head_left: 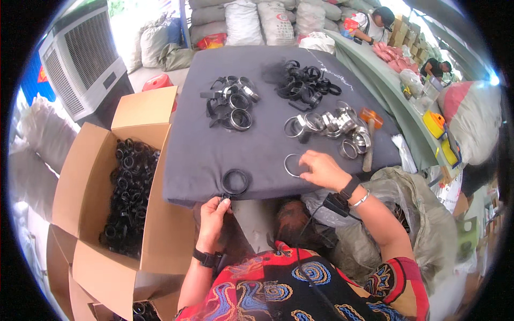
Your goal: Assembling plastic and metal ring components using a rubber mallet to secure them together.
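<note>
My left hand [213,216] pinches the short tab of a black ring-shaped clamp [234,194] at the near edge of the grey-covered table [198,160]. To the right, my right hand [325,170] has its fingers closed on a thin silver metal ring [285,165] just above the cloth. Beyond that hand lies a heap of silver rings [332,124]. A pile of black clamps [308,93] sits farther back. At the far left of the table are black clamps with silver rings [239,119] among them.
An orange-headed hammer [371,119] lies on the table's right. A cardboard box [80,182] full of black clamps stands at left, near an air cooler [85,59]. Stacked sacks [243,24] line the back. Two people work along the green-covered table [369,75] at right.
</note>
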{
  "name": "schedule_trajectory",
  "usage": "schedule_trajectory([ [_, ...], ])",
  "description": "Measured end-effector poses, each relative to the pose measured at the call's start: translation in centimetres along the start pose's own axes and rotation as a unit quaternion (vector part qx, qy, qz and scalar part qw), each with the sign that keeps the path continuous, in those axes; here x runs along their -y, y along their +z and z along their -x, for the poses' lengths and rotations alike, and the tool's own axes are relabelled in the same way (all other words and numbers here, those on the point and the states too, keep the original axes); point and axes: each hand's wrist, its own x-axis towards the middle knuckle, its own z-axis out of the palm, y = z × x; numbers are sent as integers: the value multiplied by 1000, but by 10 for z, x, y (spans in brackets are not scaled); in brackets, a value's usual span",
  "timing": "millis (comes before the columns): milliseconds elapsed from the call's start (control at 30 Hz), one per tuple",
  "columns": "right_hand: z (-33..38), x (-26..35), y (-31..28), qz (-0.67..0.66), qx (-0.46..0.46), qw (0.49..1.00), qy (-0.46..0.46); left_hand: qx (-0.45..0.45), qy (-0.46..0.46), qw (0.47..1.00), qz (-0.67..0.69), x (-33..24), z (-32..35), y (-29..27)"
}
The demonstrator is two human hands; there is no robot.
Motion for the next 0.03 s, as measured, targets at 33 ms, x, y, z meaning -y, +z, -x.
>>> schedule_trajectory([
  [33, -1, 10, -4, 45, -34, 997, 48, 1, 8, 1000, 0, 2, 1, -1],
])
